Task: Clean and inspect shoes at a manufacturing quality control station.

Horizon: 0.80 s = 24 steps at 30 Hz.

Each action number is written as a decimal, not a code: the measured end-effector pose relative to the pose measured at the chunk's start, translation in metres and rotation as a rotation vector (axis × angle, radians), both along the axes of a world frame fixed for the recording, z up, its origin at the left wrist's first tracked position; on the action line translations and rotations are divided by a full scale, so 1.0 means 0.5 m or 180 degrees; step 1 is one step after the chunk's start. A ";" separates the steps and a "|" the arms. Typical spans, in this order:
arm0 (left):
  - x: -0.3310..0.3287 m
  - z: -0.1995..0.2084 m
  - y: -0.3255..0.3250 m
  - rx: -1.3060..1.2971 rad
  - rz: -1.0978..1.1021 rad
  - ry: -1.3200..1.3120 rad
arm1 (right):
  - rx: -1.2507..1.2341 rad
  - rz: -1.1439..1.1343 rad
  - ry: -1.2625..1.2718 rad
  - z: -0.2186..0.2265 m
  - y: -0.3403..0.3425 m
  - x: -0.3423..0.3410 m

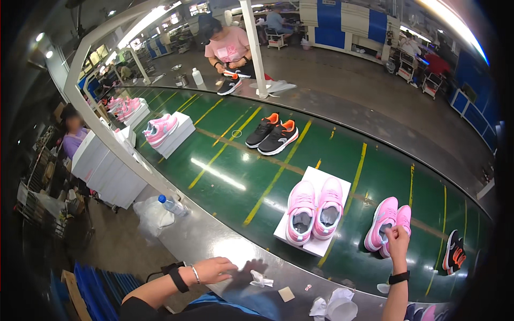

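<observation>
My left hand point(215, 269) hangs over the metal ledge with its fingers stretched out and nothing in them. Farther right, my right hand point(397, 241) has its fingers bent onto the collar of a pink sneaker point(382, 218). The hand partly covers its mate, another pink sneaker point(403, 218), standing close beside it on the green belt. To their left, a second pair of pink sneakers point(301, 206) rests on a white shoebox point(320, 176), openings toward me. Below my hands on the ledge lie crumpled white paper point(261, 279) and a small beige square point(286, 293).
Black and orange sneakers point(278, 138) stand mid-belt; another black one point(454, 252) lies at right. Pink shoes on a box point(162, 130) sit farther left. A blue-capped bottle point(172, 205) stands on the ledge near a white frame post point(140, 167). Across the belt, a person point(229, 48) handles a shoe.
</observation>
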State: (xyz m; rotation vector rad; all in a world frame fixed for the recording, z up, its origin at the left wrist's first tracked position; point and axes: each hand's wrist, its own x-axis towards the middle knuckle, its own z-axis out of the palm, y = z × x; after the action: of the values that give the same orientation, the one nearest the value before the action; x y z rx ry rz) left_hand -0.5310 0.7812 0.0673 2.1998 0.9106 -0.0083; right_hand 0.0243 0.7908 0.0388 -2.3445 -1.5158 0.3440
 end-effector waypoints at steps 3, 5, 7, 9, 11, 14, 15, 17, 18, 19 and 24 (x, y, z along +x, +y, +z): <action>-0.034 -0.026 0.018 -0.0015 -0.0302 -0.0070 | 0.0873 0.0049 0.1340 0.133 -0.016 -0.162; -0.061 -0.025 0.027 0.0003 -0.0396 -0.0151 | 0.1913 0.0462 0.1368 0.208 -0.029 -0.290; -0.100 -0.021 0.034 0.0011 -0.0460 -0.0236 | 0.1683 0.0438 0.1307 0.286 -0.046 -0.412; -0.150 -0.022 0.040 0.0158 -0.0579 -0.0417 | 0.2635 0.1012 0.0887 0.333 -0.050 -0.531; -0.215 -0.021 0.036 0.0134 -0.0591 -0.0481 | 0.2759 0.1144 0.0839 0.379 -0.061 -0.640; -0.337 -0.026 0.006 0.0236 -0.0409 -0.0496 | 0.3360 0.2081 0.1476 0.426 -0.070 -0.796; -0.381 -0.032 -0.006 0.0257 -0.0277 -0.0482 | 0.3309 0.2111 0.1505 0.441 -0.064 -0.858; -0.460 -0.036 -0.046 0.0285 -0.0060 -0.0533 | 0.4384 0.2499 0.2068 0.469 -0.058 -0.975; -0.496 -0.042 -0.062 0.0279 0.0138 -0.0668 | 0.4211 0.2614 0.2354 0.485 -0.076 -1.015; -0.528 -0.045 -0.075 0.0273 0.0332 -0.0804 | 0.4030 0.2722 0.2633 0.498 -0.093 -1.050; -0.620 -0.053 -0.163 0.0228 0.0950 -0.0743 | 0.3513 0.4169 0.2708 0.552 -0.072 -1.170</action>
State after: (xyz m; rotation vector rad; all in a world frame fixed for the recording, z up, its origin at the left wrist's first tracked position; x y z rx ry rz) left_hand -0.8408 0.6999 0.0409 2.0547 1.1076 0.4195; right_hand -0.5605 0.7547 0.3147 -0.1286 -1.7657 0.4835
